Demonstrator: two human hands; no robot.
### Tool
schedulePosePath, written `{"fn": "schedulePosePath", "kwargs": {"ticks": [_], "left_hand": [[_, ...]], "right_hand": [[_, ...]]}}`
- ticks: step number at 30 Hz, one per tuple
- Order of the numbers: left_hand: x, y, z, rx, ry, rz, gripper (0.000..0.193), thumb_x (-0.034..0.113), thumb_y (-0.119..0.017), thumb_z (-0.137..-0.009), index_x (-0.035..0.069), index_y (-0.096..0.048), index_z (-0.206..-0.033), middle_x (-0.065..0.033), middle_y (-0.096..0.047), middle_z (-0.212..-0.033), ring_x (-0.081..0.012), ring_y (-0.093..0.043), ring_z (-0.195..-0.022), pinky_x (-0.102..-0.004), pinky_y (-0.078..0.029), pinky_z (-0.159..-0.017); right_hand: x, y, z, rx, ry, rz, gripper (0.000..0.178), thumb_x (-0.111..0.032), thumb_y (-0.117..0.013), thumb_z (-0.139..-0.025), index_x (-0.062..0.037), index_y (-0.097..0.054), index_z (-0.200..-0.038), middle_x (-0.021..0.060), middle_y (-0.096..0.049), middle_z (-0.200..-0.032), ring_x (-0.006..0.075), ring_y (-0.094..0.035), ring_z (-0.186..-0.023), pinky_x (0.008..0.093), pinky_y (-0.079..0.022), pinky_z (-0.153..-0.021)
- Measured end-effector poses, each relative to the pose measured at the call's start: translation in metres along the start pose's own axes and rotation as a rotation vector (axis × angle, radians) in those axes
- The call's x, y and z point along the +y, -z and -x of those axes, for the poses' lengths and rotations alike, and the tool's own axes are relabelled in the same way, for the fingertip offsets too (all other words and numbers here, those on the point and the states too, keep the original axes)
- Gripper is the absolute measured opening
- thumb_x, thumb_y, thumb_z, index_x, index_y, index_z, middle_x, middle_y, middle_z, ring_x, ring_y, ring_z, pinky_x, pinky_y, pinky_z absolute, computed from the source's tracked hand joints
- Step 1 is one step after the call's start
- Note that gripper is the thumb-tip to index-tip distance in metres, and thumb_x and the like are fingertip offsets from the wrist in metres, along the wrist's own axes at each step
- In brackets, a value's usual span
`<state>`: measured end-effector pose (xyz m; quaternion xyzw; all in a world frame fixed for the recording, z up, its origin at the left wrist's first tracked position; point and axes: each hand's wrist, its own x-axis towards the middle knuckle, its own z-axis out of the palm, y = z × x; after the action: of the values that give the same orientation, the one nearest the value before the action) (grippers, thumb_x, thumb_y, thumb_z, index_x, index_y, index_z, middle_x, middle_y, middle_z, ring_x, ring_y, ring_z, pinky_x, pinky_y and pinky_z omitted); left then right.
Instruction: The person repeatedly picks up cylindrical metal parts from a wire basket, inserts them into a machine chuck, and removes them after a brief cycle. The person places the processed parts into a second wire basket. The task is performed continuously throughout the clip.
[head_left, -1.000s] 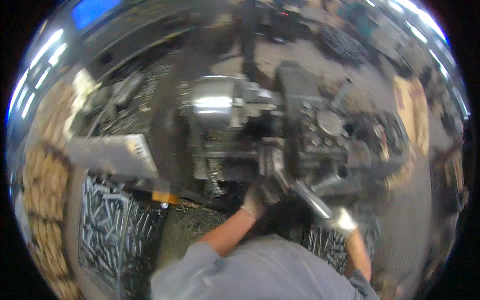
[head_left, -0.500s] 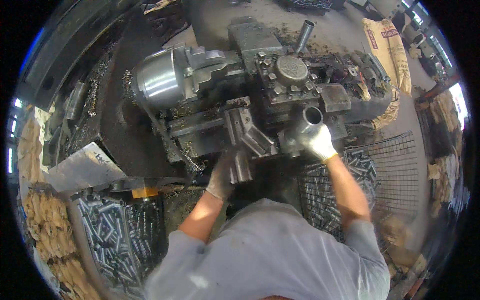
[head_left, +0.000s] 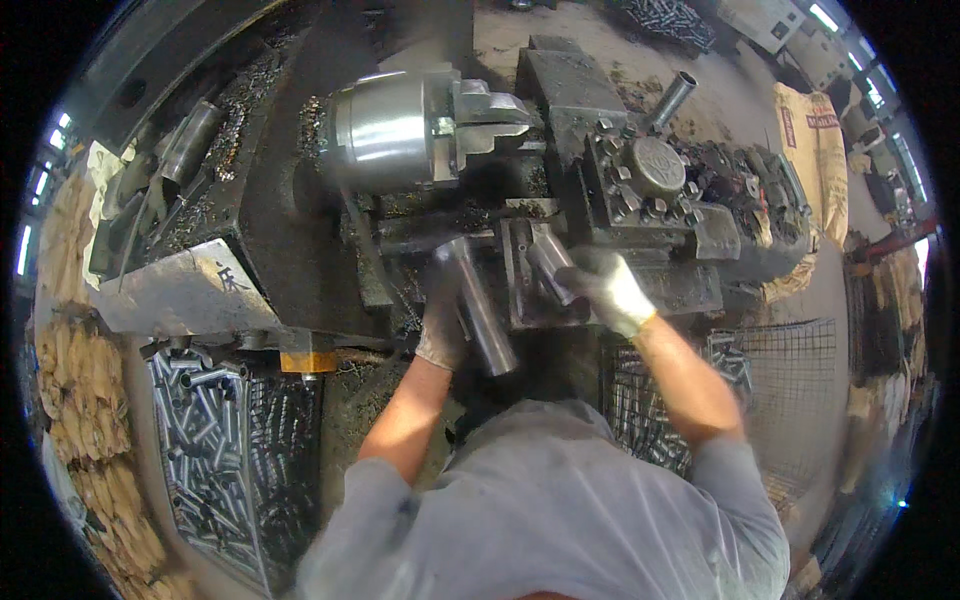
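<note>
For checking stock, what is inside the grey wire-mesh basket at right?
Grey, cylindrical metal tubes. The bare right forearm covers part of the basket; anything deeper is hidden.

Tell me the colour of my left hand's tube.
The tube is silvery grey, clearest in the head view.

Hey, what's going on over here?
A person in gloves is working at a big metal machine. The left hand holds a tube at a slant. The right hand is at the near end of a second tube; its grip is partly hidden. Beyond is a shiny chuck; more tubes are heaped below.
</note>
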<state>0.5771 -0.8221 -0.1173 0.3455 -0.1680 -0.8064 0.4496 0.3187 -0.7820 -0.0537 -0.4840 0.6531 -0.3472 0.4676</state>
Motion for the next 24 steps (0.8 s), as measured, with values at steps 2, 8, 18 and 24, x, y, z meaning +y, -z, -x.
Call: {"fn": "schedulePosePath", "kwargs": {"ticks": [2, 8, 18, 24], "left_hand": [[0.008, -0.022, 0.001, -0.131, -0.064, 0.161, 0.06, 0.057, -0.054, -0.105, 0.01, -0.055, -0.144, -0.0091, -0.069, -0.123, -0.0273, -0.068, -0.108, -0.0415, -0.057, -0.093], [0.051, -0.086, 0.0, -0.209, -0.69, -0.827, 0.073, 0.053, -0.054, -0.106, 0.003, -0.041, -0.157, -0.0144, -0.054, -0.151, -0.029, -0.056, -0.135, -0.0442, -0.044, -0.115], [0.003, 0.046, 0.037, 0.337, -0.341, -0.547, 0.038, 0.016, -0.067, -0.101, -0.001, -0.063, -0.135, -0.0091, -0.068, -0.125, -0.0207, -0.069, -0.106, -0.0344, -0.054, -0.096], [-0.025, 0.164, 0.103, 0.869, -0.379, -0.135, 0.04, 0.024, -0.071, -0.099, 0.006, -0.063, -0.134, -0.0118, -0.065, -0.128, -0.0259, -0.067, -0.107, -0.044, -0.06, -0.091]], "right_hand": [[-0.027, -0.002, -0.002, -0.182, -0.1, -0.098, 0.059, -0.042, -0.082, -0.08, 0.0031, -0.071, -0.117, 0.0172, -0.076, -0.106, 0.0278, -0.071, -0.103, 0.0427, -0.054, -0.092], [-0.12, -0.019, -0.014, -0.106, 0.041, 0.109, 0.092, -0.047, -0.09, -0.069, -0.0017, -0.055, -0.142, 0.0232, -0.072, -0.121, 0.037, -0.071, -0.111, 0.0435, -0.055, -0.099], [-0.181, 0.135, -0.198, 0.076, 0.71, 1.663, 0.04, -0.019, -0.078, -0.082, -0.0111, -0.068, -0.12, 0.0162, -0.076, -0.104, 0.0332, -0.075, -0.099, 0.0447, -0.062, -0.082], [-0.143, 0.112, -0.243, -0.443, 0.18, 1.385, 0.074, -0.037, -0.086, -0.066, -0.0057, -0.065, -0.13, 0.0219, -0.075, -0.113, 0.0395, -0.073, -0.105, 0.0482, -0.058, -0.09]]}}
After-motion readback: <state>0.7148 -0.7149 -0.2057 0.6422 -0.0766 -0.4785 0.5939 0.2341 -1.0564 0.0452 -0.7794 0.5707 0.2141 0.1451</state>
